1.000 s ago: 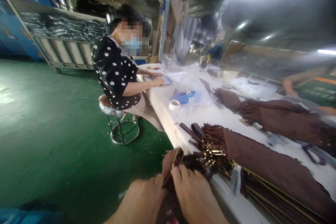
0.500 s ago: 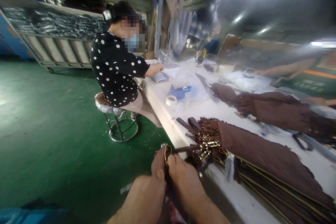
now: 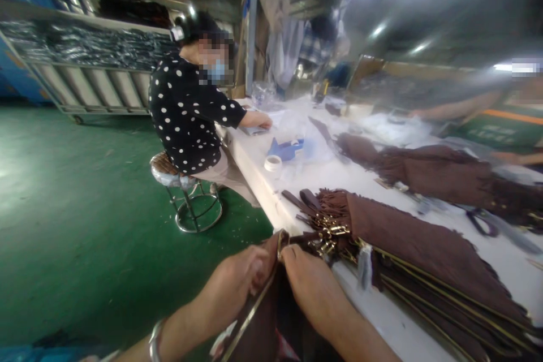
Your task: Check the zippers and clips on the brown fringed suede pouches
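Observation:
A brown pouch point(image 3: 262, 325) with a gold zip along its mouth is held upright at the table's near edge, its mouth parted. My right hand point(image 3: 316, 285) pinches the far end by the zip, next to a dark strap. On the other side, my left hand point(image 3: 237, 278) has its fingers curled against the pouch's side wall; they are slightly blurred. Right of my hands lies a stack of brown fringed pouches point(image 3: 407, 237) with gold zips. Gold clasps point(image 3: 335, 230) and dark wrist straps gather at the stack's left end.
A white table point(image 3: 254, 172) runs away from me, bearing a tape roll point(image 3: 272, 163), a blue tape dispenser point(image 3: 286, 149) and more brown pouches point(image 3: 445, 172). A person in a dotted top point(image 3: 186, 113) sits on a stool point(image 3: 197, 209) at left. Another person's arm point(image 3: 458, 104) shows at right.
My left hand has moved up and left from the near side of the pouch. The pouch's mouth now spreads wider, with more zip showing. The seated person's hand has shifted slightly right.

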`<state>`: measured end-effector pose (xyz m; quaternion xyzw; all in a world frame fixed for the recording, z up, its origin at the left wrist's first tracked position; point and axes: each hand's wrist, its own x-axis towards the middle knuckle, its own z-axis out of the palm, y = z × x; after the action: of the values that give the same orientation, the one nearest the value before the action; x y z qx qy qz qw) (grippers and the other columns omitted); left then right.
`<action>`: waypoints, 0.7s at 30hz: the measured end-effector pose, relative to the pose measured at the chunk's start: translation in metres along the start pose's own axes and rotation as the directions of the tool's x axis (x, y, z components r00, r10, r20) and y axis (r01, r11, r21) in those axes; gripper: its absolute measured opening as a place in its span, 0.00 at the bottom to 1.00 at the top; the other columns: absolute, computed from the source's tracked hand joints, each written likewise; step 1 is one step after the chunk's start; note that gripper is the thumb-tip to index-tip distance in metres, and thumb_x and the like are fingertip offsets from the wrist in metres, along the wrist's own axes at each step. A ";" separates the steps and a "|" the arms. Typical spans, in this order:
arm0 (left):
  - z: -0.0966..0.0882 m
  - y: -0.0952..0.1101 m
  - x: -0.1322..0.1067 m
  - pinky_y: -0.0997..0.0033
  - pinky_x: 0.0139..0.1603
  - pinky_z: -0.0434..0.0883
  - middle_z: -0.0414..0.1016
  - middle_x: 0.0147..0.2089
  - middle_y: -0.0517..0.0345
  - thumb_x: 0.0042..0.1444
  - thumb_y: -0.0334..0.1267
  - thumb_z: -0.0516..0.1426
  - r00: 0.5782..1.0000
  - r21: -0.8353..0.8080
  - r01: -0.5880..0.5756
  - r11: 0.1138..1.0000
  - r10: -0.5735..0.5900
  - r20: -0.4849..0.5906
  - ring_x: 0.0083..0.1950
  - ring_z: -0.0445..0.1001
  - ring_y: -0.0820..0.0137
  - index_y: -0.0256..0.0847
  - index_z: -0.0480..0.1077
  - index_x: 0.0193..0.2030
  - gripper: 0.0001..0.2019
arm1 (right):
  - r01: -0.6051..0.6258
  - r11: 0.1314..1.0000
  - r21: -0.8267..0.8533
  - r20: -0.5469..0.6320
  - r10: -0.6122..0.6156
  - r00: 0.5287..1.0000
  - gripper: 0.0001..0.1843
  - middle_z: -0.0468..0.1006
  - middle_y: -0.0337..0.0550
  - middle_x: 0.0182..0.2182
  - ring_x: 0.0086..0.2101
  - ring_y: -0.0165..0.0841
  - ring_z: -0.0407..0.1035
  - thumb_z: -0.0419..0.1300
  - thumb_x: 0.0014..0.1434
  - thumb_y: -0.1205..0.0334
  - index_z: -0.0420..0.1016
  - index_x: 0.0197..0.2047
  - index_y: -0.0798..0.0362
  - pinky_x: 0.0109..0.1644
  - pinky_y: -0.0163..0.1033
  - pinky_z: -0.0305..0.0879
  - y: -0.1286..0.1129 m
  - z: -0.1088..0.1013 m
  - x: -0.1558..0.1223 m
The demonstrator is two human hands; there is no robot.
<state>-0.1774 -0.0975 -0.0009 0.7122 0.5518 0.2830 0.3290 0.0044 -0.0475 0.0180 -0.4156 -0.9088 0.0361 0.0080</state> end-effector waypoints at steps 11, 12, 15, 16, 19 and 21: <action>-0.034 0.027 0.051 0.56 0.50 0.65 0.72 0.38 0.53 0.62 0.36 0.56 0.851 0.665 -0.512 0.544 0.429 0.304 0.43 0.67 0.60 0.39 0.67 0.37 0.04 | 0.218 0.948 -0.233 -0.313 -0.286 0.906 0.10 0.69 0.40 0.31 0.29 0.37 0.67 0.54 0.59 0.78 0.63 0.37 0.52 0.30 0.41 0.56 0.024 -0.002 -0.013; -0.035 0.032 0.048 0.57 0.46 0.65 0.72 0.37 0.54 0.63 0.38 0.56 0.850 0.674 -0.515 0.530 0.416 0.322 0.41 0.67 0.61 0.39 0.67 0.36 0.06 | 0.187 0.944 -0.270 -0.326 -0.273 0.905 0.11 0.68 0.40 0.31 0.28 0.38 0.66 0.54 0.58 0.78 0.64 0.38 0.52 0.29 0.42 0.55 0.023 -0.002 -0.018; -0.031 0.044 0.028 0.60 0.35 0.61 0.71 0.34 0.59 0.65 0.41 0.56 0.821 0.636 -0.571 0.519 0.383 0.424 0.36 0.67 0.63 0.42 0.67 0.33 0.10 | 0.207 0.935 -0.289 -0.311 -0.296 0.903 0.14 0.70 0.42 0.31 0.27 0.39 0.67 0.54 0.56 0.76 0.65 0.46 0.57 0.28 0.43 0.55 0.015 0.001 -0.040; -0.027 0.045 0.018 0.60 0.33 0.59 0.72 0.33 0.60 0.65 0.41 0.56 0.808 0.608 -0.589 0.533 0.378 0.452 0.35 0.67 0.64 0.42 0.67 0.32 0.10 | 0.238 0.934 -0.266 -0.304 -0.316 0.899 0.14 0.71 0.42 0.31 0.27 0.38 0.67 0.53 0.57 0.75 0.65 0.47 0.57 0.28 0.43 0.55 0.011 0.002 -0.050; -0.008 0.042 -0.016 0.61 0.32 0.57 0.71 0.31 0.62 0.64 0.38 0.57 0.789 0.499 -0.613 0.613 0.430 0.439 0.32 0.67 0.67 0.41 0.65 0.31 0.10 | 0.352 0.914 -0.204 -0.311 -0.401 0.862 0.09 0.70 0.38 0.27 0.24 0.35 0.64 0.48 0.61 0.74 0.65 0.37 0.52 0.27 0.42 0.53 -0.004 0.005 -0.082; 0.006 0.038 -0.039 0.62 0.31 0.56 0.70 0.28 0.63 0.64 0.40 0.57 0.778 0.415 -0.625 0.662 0.482 0.403 0.30 0.66 0.69 0.41 0.64 0.30 0.11 | 0.413 0.886 -0.208 -0.274 -0.459 0.845 0.11 0.68 0.36 0.24 0.22 0.33 0.61 0.47 0.62 0.75 0.63 0.33 0.50 0.24 0.42 0.50 -0.013 0.007 -0.103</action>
<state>-0.1594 -0.1426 0.0232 0.9388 0.3141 0.1121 0.0867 0.0614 -0.1342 0.0131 -0.1977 -0.9664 -0.0981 0.1320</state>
